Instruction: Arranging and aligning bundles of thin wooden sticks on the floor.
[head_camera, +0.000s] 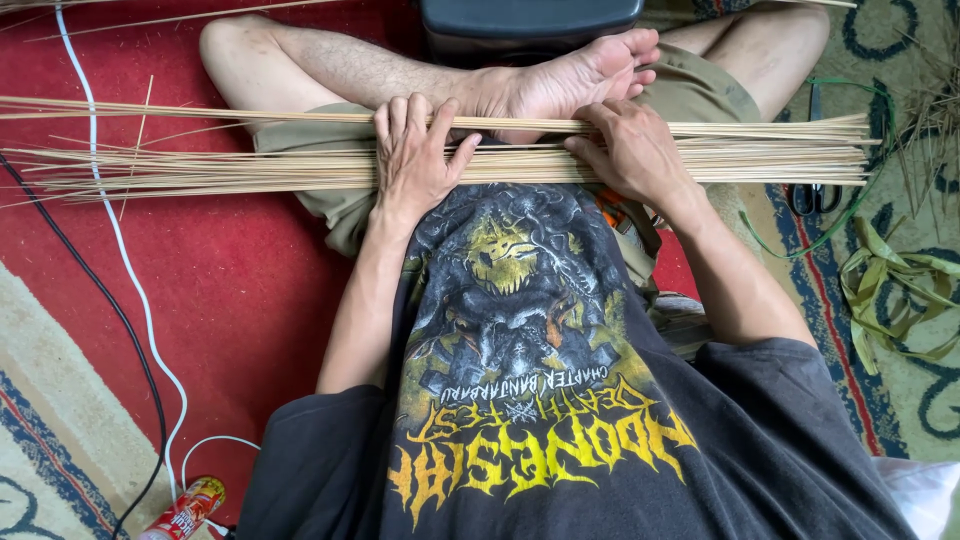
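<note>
- Left hand (415, 155) lies flat, fingers spread wide, pressing the bundle of thin bamboo splints (250, 165) onto the lap.
- Right hand (630, 150), at 3 o'clock from it, rests loosely curled on the same splints.
- Step, as I judge it: aligning the splints; the next move needs even pressure.
- Bundle's long axis runs 9 to 3 o'clock, cut ends at 3, near the scissors (815, 195) on the carpet (920, 400).
</note>
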